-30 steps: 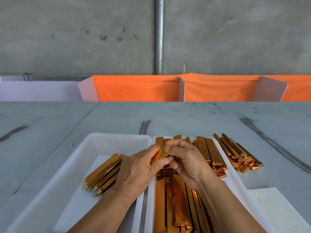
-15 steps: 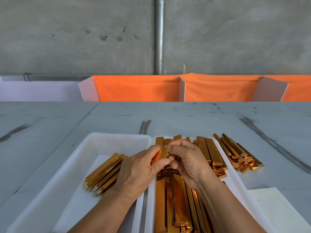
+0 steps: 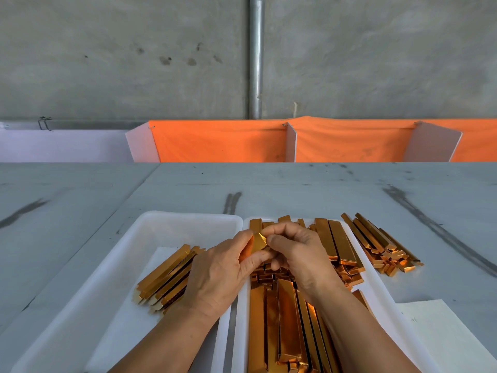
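Note:
My left hand [image 3: 215,270] and my right hand [image 3: 298,251] meet above the gap between two white trays and together pinch one shiny gold card box piece [image 3: 258,242] at its end. The left tray [image 3: 172,222] holds a small stack of narrow gold boxes [image 3: 166,278] lying on white paper. In the right tray [image 3: 376,286] lie several gold box pieces [image 3: 282,324], flat and partly folded. My forearms hide parts of both trays.
Another heap of gold pieces [image 3: 382,243] lies on the grey table [image 3: 80,211] right of the trays. A white sheet [image 3: 441,329] sits at the near right. Orange cloth dividers [image 3: 220,141] and a concrete wall with a pipe [image 3: 255,57] stand behind.
The hands stay in place; my fingers have shifted slightly on the gold piece, whose end now shows a brighter folded flap.

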